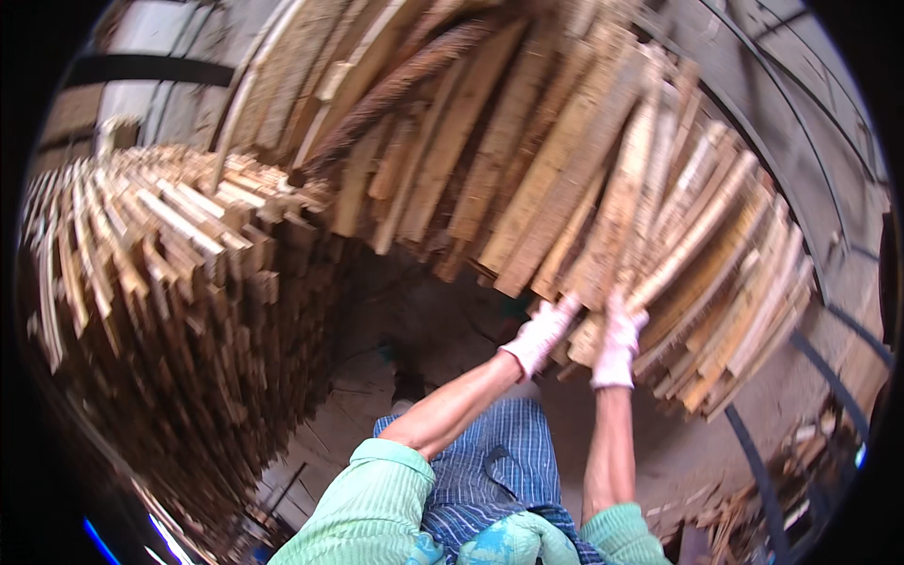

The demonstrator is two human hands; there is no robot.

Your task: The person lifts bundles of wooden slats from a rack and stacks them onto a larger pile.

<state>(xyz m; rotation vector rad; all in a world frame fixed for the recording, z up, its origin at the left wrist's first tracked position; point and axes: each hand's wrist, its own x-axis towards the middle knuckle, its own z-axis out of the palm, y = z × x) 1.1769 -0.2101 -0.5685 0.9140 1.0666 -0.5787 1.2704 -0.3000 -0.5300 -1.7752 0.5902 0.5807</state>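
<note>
Clock directions taken about the centre of the view, 12 at the top. Both hands wear pale pink gloves. Left hand point(542, 339) at 4 o'clock; right hand point(617, 344) just beside it, between 3 and 4. The hands are slightly apart from each other, both at the near ends of a fanned row of wooden slats point(556, 198). The row sweeps from 11 o'clock over 12 to between 3 and 4. Fingertips meet the slat ends; cannot tell whether either hand is closed on a slat. Short slat ends show between the two hands.

Edges and room: the near ends form a ragged line above a shadowed gap of floor point(315, 443), which runs from the centre down to 7 o'clock. A dense stack of cut slats point(141, 273) borders the gap at 9. A dark curved rail point(749, 132) runs past the row at 2; dark bars point(753, 471) and scrap wood point(810, 443) lie at 4. A bent, bark-brown strip point(405, 89) crosses the slats near 11.

Hard to make out: undersides of the fingers hidden; slat texture motion-blurred; far slat ends cut off at 12; feet dim in shadow.
</note>
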